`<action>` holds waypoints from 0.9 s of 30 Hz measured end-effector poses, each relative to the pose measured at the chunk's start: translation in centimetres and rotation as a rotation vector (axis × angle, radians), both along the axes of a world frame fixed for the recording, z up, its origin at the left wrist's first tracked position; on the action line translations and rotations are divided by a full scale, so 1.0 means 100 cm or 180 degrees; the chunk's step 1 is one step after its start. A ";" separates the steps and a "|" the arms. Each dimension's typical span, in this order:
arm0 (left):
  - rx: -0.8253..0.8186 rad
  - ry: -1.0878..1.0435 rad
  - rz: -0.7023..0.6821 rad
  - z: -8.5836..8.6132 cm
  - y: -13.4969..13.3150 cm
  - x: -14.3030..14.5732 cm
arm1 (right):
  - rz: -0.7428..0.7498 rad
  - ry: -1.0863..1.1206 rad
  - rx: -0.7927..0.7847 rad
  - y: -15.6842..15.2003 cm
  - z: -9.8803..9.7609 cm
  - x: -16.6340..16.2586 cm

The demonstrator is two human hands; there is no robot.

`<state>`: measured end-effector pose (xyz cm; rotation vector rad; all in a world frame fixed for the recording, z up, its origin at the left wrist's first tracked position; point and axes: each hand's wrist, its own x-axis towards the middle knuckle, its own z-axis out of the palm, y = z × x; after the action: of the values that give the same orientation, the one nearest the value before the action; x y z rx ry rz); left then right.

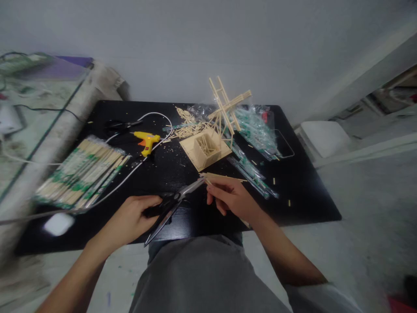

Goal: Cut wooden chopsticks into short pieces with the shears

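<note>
My left hand point(138, 219) is closed around the black handles of a pair of scissors point(192, 187). The scissors' metal blades stand wide apart, one reaching toward my right hand, the other pointing down toward the table's front edge. Thumb and fingers of my right hand point(233, 198) pinch a short wooden stick point(209, 182) by the upper blade's tip; its far end is hard to make out. Just beyond lie a few loose sticks point(239, 178). Behind them stands a windmill-like stick model point(224, 106) with crossed vanes, beside a walled stick box point(203, 158) on a square wooden board point(190, 153).
A yellow glue gun point(148, 141) with a white cord lies left of the model. Packed chopsticks point(86, 174) cover the table's left side. Cut stick pieces point(189, 130) are heaped at the back, plastic wrappers point(257, 130) at right. A white stool point(322, 137) stands beyond the table.
</note>
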<state>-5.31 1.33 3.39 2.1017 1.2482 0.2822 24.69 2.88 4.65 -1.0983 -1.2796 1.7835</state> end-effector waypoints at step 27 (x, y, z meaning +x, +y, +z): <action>-0.0079 0.0070 -0.0021 -0.002 0.002 -0.009 | 0.0006 0.0096 -0.0070 -0.001 -0.003 0.001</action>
<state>-6.19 1.49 3.15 2.0928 1.2511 0.2402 24.82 2.76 4.36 -1.0787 -1.2464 1.8126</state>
